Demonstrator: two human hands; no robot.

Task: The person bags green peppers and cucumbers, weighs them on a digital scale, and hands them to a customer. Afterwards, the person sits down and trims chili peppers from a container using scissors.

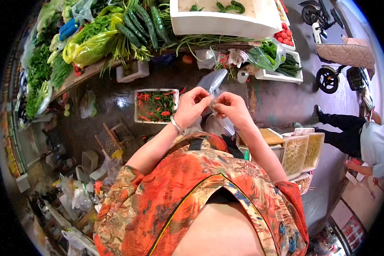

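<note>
In front of my chest, a thin clear plastic bag (216, 80) is pinched between my two hands. My left hand (193, 106), with a bangle (176, 124) at its wrist, has thumb and fingers closed on one side of the bag. Close beside it, my right hand (233, 109) pinches the other side, fingertips almost touching the left ones. Part of the bag sticks up beyond the fingers, and pale plastic also shows below them. Whether anything is inside the bag, I cannot tell. Left of my left hand, a white box (136, 106) holds red and green peppers.
Ahead runs a stall with cucumbers (147, 23), leafy greens and a white foam box (226, 27). Bean sprout crates (295, 155) stand at my right. A person in a light shirt (373, 143) is farther right, near a parked scooter (328, 79). Plastic bags (79, 192) clutter the lower left.
</note>
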